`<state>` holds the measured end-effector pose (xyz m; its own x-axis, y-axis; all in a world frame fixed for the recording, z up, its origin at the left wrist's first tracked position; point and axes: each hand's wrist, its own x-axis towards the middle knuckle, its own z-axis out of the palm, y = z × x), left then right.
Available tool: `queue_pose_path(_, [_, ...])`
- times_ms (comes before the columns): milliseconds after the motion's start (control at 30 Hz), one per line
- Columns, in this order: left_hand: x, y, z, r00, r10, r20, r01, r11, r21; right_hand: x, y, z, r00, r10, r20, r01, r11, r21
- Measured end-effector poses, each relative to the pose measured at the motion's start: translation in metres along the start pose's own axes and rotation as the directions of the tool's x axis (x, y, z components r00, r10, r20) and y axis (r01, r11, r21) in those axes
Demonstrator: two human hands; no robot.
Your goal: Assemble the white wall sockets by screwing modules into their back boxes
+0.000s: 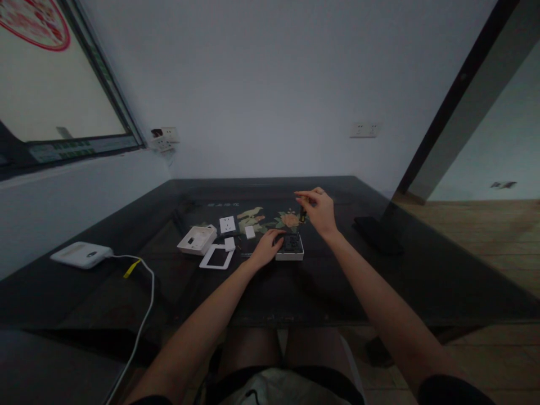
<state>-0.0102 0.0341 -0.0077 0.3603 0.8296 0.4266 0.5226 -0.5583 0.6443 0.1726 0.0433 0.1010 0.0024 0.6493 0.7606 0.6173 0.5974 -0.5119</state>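
Left hand [268, 247], spread, seems to brace the white box [289, 256]; right hand [318, 209] pinches a dark piece [302, 216], needing careful control next.

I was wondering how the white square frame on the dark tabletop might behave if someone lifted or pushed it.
The frame is probably light, since its middle is open. Its straight, flat rim suggests it would stay fairly stiff. Pushed, it would likely slide rather than tip, lying flat on the smooth-looking tabletop.
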Motion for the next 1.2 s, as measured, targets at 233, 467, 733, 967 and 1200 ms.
queue_pose_path(233, [-0.001,-0.002,0.001,1.0,0.003,-0.014,-0.003,1.0,-0.012,0.004,-0.001,0.001,0.983,-0.029,0.179,0.017,0.998,0.068])
queue_pose_path(467, [0.0,-0.001,0.0,1.0,-0.014,-0.003,0.014,1.0,-0.01,0.004,-0.01,0.003,0.996,0.003,0.093,0.011,0.99,-0.143])
queue_pose_path(733, [-0.001,0.001,-0.001,1.0,-0.005,-0.001,0.005,1.0,-0.018,0.013,0.002,0.001,0.969,-0.005,0.246,0.008,1.0,-0.009])
queue_pose_path(967, [0.0,0.0,-0.001,1.0,0.003,0.003,-0.003,1.0,-0.016,0.004,-0.007,0.003,0.993,0.003,0.12,0.01,0.994,-0.108])
queue_pose_path(1200, [-0.002,0.0,-0.001,1.0,0.006,-0.002,-0.006,1.0,-0.025,0.011,-0.007,0.002,0.938,-0.015,0.346,-0.038,0.988,0.147])
